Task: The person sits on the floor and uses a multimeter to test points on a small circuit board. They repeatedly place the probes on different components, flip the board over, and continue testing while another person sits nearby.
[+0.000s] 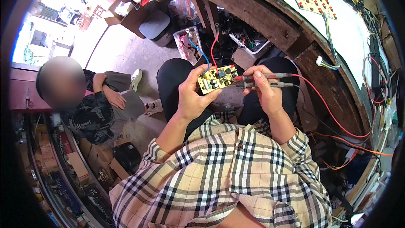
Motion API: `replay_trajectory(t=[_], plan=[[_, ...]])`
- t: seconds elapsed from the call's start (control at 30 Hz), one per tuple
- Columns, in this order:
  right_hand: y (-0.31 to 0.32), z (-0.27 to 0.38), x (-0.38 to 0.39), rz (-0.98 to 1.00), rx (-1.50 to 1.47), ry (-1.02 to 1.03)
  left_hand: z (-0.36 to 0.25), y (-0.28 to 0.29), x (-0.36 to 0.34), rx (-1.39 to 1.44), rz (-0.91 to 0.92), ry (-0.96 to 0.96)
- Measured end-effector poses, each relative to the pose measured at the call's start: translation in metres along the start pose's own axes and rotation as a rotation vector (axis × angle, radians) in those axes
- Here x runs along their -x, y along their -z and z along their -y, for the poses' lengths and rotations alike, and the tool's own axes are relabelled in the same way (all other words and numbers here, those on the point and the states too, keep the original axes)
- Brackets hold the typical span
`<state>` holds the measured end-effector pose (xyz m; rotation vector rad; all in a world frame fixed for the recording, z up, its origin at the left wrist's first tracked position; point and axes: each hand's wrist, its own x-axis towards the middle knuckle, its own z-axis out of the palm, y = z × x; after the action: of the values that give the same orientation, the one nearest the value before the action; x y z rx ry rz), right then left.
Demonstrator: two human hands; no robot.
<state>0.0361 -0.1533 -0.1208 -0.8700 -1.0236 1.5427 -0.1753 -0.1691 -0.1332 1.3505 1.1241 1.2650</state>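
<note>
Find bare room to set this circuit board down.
Bare: white sheet between the multicoloured wire harness and tangled cables; concrete floor between the grey container and upper pale shoe. Crowded: those cables, the cluttered white tray, and the right end of the yellow circuit board, where two test probes point.

The small circuit board (217,79) is pale yellow, speckled with black, white and red components; one attached wire (198,48) is blue, another wire (214,48) red. The upper test probe (270,76) is grey with red, its lead (333,114) red; the lower test probe (270,85) is grey and black. The shirt (211,160) is beige plaid, striped black and white; the trousers (168,78) black; the bench sheet (352,29) white.
</note>
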Motion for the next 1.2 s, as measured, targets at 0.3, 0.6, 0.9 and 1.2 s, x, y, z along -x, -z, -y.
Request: replay_trajectory(t=[0.3,0.6,0.9,1.2], plan=[[-0.015,0.023,0.017,-0.039,0.267,0.199,-0.005,-0.004,0.0,-0.059,-0.011,-0.061],[-0.024,0.037,0.024,0.136,0.338,0.311,-0.012,-0.009,0.002,-0.044,0.019,-0.059],[-0.03,0.037,0.027,0.166,0.341,0.293,-0.022,-0.011,0.004,-0.072,0.103,-0.047],[-0.027,0.031,0.026,0.203,0.217,0.234,-0.021,-0.01,0.005,-0.115,0.147,-0.106]])
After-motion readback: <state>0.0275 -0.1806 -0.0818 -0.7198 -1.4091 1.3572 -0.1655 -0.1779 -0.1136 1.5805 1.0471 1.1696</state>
